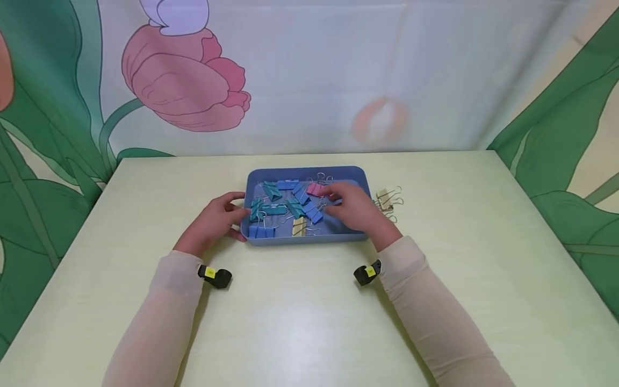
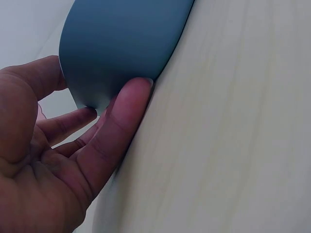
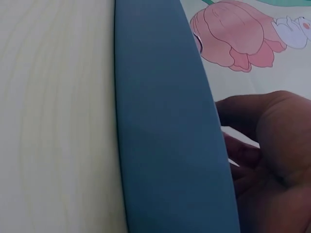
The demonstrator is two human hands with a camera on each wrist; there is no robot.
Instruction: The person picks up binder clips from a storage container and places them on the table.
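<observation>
A blue tray point(image 1: 309, 241) holds several binder clips: teal clips point(image 1: 273, 209), blue clips point(image 1: 261, 231), a pink binder clip point(image 1: 315, 189) and a yellow binder clip point(image 1: 299, 227). My left hand point(image 1: 217, 221) rests its extended fingers against the tray's left wall; in the left wrist view, fingertips point(image 2: 138, 90) touch the outer corner. Over the tray's right part reaches my right hand point(image 1: 353, 209), index finger beside the pink clip and thumb lower, near a blue clip, with a gap between them. In the right wrist view the tray wall point(image 3: 170, 116) hides those fingertips.
Just outside the tray's right side lies a small pile of yellow binder clips point(image 1: 385, 200), partly hidden by the right hand. The pale table point(image 1: 290, 312) ends at a printed flower curtain point(image 1: 309, 80) behind. Each wrist carries a small black camera point(image 1: 220, 278).
</observation>
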